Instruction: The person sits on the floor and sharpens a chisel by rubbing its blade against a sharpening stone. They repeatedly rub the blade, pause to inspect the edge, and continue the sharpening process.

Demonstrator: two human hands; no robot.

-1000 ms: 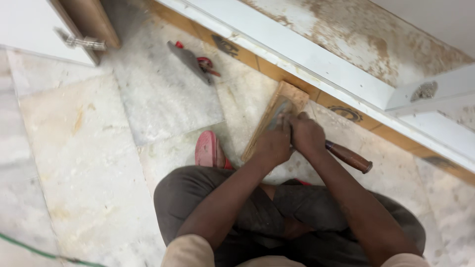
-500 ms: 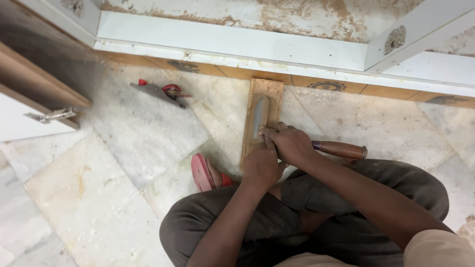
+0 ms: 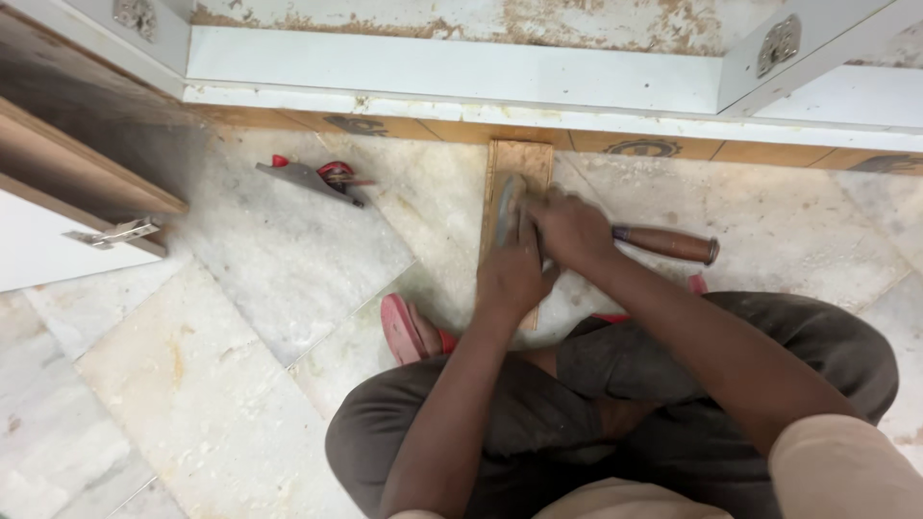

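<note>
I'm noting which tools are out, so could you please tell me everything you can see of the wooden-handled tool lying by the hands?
The wooden-handled tool has a turned, reddish-brown handle with a darker band at its outer end. It lies almost flat on the marble floor, pointing right and slightly down. Its working end is hidden under the right hand, so its kind cannot be told. The right hand rests over its inner end.

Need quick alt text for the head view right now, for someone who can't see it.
A person squatting on a marble floor presses the left hand and right hand onto a narrow wooden board lying against a white cabinet base. A wooden-handled tool lies beside the right hand; a hand plane rests to the left.
</note>
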